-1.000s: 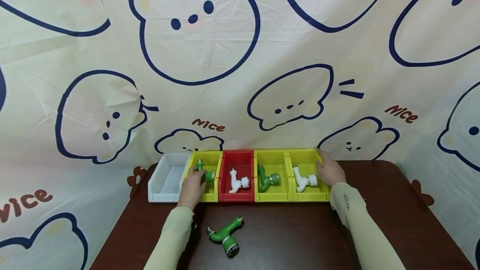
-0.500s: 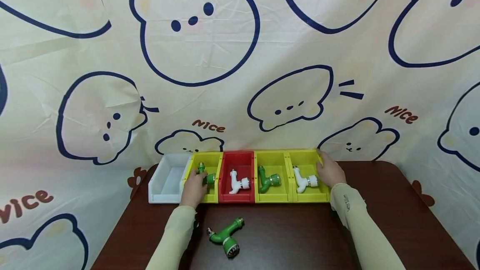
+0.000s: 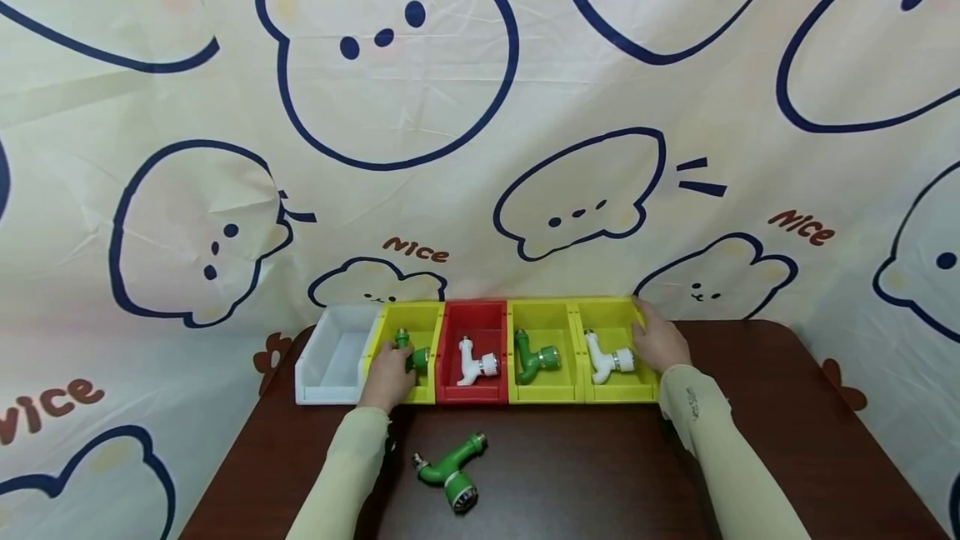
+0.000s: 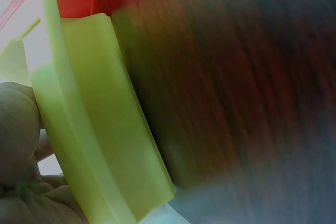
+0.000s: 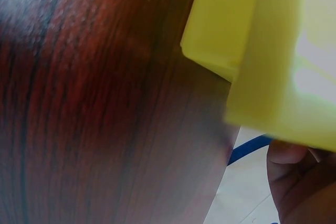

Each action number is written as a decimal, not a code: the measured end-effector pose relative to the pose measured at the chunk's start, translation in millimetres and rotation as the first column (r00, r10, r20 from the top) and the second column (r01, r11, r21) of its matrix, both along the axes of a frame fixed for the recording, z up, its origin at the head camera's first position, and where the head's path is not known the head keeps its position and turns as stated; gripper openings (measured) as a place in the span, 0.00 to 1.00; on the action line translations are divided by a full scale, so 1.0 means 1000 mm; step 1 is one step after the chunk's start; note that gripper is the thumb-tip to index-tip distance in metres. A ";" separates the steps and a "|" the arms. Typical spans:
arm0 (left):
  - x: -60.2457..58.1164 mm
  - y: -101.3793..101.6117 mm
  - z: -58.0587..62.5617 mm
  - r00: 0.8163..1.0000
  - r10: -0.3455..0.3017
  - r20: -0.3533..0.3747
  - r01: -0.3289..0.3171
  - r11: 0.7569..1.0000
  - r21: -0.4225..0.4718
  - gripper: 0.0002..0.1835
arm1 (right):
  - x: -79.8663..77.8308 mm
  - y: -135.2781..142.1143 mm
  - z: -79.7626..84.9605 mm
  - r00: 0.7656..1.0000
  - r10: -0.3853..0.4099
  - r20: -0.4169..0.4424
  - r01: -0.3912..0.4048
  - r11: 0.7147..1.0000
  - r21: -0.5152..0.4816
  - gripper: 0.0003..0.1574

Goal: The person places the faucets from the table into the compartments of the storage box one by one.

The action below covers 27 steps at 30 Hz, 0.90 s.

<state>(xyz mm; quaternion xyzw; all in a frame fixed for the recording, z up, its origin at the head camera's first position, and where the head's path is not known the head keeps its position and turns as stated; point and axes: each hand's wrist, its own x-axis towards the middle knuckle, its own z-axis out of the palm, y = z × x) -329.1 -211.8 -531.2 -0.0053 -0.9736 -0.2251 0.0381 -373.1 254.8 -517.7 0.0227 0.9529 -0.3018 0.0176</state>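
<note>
A row of joined bins stands at the back of the table. In the left yellow bin [image 3: 425, 315], my left hand [image 3: 387, 377] grips a green tap [image 3: 421, 358], its fingers covering part of the tap. Behind the bin wall in the left wrist view, the fingers [image 4: 18, 129] are curled. My right hand [image 3: 662, 337] holds the side wall of the rightmost yellow bin [image 3: 618, 312]; the right wrist view shows its fingers [image 5: 289, 153] at the bin's edge. That bin contains a white tap [image 3: 602, 358]. Another green tap [image 3: 450, 471] lies on the table in front.
Between the hands are a red bin [image 3: 476, 315] with a white tap [image 3: 472, 363] and a yellow bin [image 3: 546, 317] with a green tap [image 3: 534, 358]. A white bin [image 3: 337, 397] ends the row on the left. A cartoon-printed cloth [image 3: 465, 215] hangs behind the dark wooden table [image 3: 585, 473].
My left hand has shifted slightly to the right inside the left yellow bin, and the green tap there has moved a little. The right hand stays on its bin.
</note>
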 end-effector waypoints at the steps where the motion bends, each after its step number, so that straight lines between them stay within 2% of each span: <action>1: 0.000 0.000 0.000 1.000 -0.001 0.003 0.001 1.000 -0.002 0.23 | 0.000 0.000 0.000 1.000 0.000 -0.001 0.000 1.000 0.000 0.38; 11: 0.000 0.003 0.002 1.000 -0.005 -0.003 0.005 0.999 -0.044 0.21 | -0.002 0.002 -0.002 1.000 -0.001 -0.015 0.001 1.000 0.003 0.37; 27: 0.000 0.008 0.006 0.999 0.002 0.048 0.006 0.988 -0.155 0.17 | 0.001 0.000 -0.002 1.000 -0.008 -0.015 0.008 1.000 -0.012 0.37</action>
